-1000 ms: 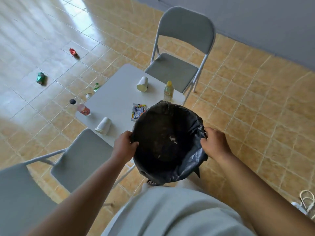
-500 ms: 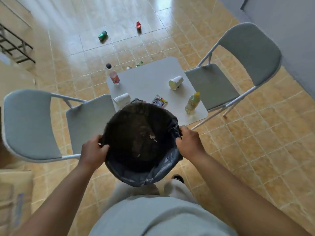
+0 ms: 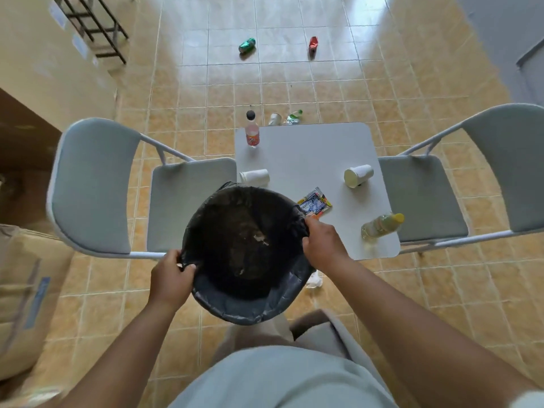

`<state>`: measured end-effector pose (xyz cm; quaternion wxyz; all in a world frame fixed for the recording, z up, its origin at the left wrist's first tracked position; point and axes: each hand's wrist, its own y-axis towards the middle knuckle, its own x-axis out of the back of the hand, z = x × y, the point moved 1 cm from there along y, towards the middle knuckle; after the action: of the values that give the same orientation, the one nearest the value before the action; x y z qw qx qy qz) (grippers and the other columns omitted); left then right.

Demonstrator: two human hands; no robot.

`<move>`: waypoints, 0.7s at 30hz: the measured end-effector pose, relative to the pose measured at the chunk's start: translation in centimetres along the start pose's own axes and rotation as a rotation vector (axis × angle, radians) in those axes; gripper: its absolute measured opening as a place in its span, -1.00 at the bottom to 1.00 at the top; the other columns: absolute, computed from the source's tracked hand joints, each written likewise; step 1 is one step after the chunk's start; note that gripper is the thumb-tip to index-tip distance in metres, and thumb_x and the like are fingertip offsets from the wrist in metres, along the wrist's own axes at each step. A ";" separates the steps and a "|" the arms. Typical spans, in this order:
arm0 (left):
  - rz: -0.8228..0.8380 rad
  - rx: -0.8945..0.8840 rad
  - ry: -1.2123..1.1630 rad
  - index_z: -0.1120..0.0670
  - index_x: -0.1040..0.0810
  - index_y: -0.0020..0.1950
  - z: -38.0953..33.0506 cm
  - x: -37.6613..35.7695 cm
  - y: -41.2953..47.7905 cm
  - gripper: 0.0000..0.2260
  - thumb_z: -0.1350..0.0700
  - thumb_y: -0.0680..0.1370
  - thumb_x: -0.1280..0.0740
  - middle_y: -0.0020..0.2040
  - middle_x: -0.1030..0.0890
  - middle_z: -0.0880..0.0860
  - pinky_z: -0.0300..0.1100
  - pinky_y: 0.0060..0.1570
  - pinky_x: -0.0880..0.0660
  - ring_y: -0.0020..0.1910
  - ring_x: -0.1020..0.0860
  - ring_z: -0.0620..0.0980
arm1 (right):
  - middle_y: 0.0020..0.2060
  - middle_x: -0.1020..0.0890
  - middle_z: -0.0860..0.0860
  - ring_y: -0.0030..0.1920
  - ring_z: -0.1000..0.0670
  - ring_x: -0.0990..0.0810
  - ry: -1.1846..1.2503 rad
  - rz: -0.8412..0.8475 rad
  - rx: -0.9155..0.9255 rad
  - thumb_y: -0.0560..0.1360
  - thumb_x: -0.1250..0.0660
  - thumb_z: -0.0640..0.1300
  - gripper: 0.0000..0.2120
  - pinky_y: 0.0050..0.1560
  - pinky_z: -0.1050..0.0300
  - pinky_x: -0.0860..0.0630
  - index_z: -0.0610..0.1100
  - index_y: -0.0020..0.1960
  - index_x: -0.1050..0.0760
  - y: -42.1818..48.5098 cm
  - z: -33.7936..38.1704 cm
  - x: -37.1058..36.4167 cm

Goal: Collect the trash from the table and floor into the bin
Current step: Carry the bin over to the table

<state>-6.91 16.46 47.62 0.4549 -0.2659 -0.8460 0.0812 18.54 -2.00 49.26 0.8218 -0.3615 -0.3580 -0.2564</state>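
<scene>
I hold a round bin (image 3: 235, 307) lined with a black bag at waist height, its far rim over the near left corner of the white table (image 3: 306, 160). My left hand (image 3: 170, 281) grips the near left rim and my right hand (image 3: 322, 242) grips the right rim. On the table lie two white paper cups (image 3: 255, 176) (image 3: 358, 175), a snack wrapper (image 3: 315, 204), a yellow-capped bottle (image 3: 381, 226) and an upright pink drink bottle (image 3: 252, 131). On the floor beyond are a green can (image 3: 246, 45), a red can (image 3: 313, 44), a cup (image 3: 275, 118) and a crushed green bottle (image 3: 293, 117).
Grey folding chairs stand at the table's left (image 3: 188, 201) and right (image 3: 421, 198). A crumpled white scrap (image 3: 313, 280) lies on the tiles under the bin's right side. Cardboard boxes (image 3: 26, 290) sit at the left, and a black metal rack (image 3: 94, 25) stands at the far left wall.
My view has swung round the table, which now lies straight ahead with a chair on each side. Both hands have kept their grip on the bin rim.
</scene>
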 end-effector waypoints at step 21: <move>-0.141 0.293 -0.100 0.09 -0.47 0.00 -2.4 -8.1 1.2 -0.89 0.20 0.51 -0.36 0.00 -0.59 0.12 -0.08 -0.10 -0.46 -0.07 -0.55 0.12 | -0.01 -0.62 -0.16 -0.03 -0.21 -0.59 -0.140 0.168 0.256 0.56 -0.18 -0.26 -0.75 -0.01 -0.12 -0.62 -0.14 0.19 -0.52 14.0 -1.2 1.7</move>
<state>-0.92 12.93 42.62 0.4506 -0.1322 -0.8634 0.1847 29.59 5.25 44.29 0.8528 -0.2994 -0.4126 -0.1135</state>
